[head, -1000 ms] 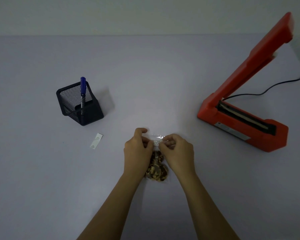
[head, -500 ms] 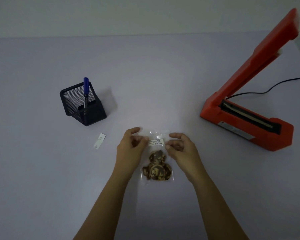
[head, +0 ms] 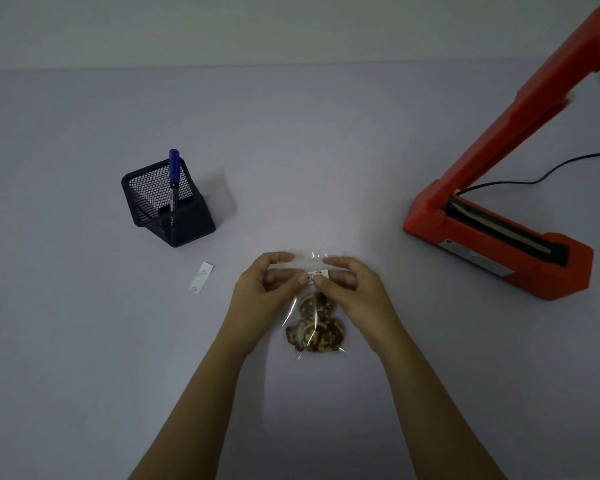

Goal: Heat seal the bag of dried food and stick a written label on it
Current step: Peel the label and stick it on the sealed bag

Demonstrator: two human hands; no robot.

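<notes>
Pale grey tabletop (head: 84, 341) fills the view. At its middle lies a clear plastic bag of brown dried food slices (head: 315, 327), a small white written label (head: 315, 274) on its upper part. The left hand (head: 260, 299) and right hand (head: 357, 299) pinch the bag's top (fingers curled, thumbs by the label). An open orange heat sealer (head: 499, 244) stands to the right; a black mesh pen holder (head: 168, 206) with a blue marker (head: 174, 178) stands to the left.

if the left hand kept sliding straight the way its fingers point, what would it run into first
The left hand points right across the bag top, so it would likely meet the label first, then the right hand.
</notes>
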